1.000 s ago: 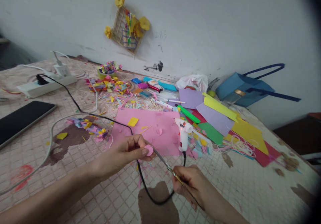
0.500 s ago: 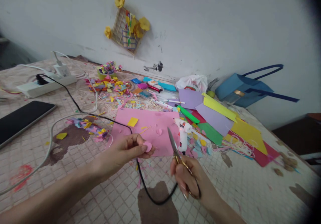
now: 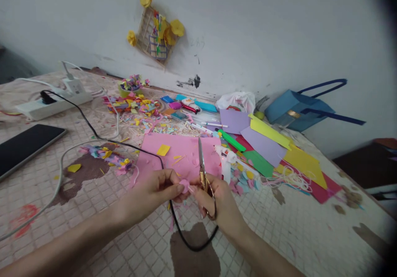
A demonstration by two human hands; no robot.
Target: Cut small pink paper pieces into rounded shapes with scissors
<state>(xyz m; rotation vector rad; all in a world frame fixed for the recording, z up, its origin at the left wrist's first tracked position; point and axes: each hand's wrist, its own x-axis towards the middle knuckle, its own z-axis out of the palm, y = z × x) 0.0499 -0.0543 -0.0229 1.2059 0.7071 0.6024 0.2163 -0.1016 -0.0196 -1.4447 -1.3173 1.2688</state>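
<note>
Between the thumb and fingers of my left hand (image 3: 166,186) is a small round piece of pink paper (image 3: 185,185). My right hand (image 3: 217,194) carries gold-handled scissors (image 3: 202,165), with the blades together and pointing away from me. The right fingertips also meet the edge of the pink piece. Beneath and beyond both hands lies a pink paper sheet (image 3: 182,142), with a yellow paper square (image 3: 163,150) and small scraps on it. A white glue gun (image 3: 226,161) stands at the sheet's right edge, just past my right hand.
A black cable (image 3: 186,242) loops in front of my hands. On the left are a phone (image 3: 29,148) and a white power strip (image 3: 56,103). Coloured paper sheets (image 3: 266,138), white string (image 3: 293,179) and a blue bag (image 3: 297,107) are on the right. Paper scraps (image 3: 133,103) are heaped behind.
My right hand has moved left with the scissors, and its fingertips have come to the pink paper piece. My left hand has stayed nearly in place, still holding the piece.
</note>
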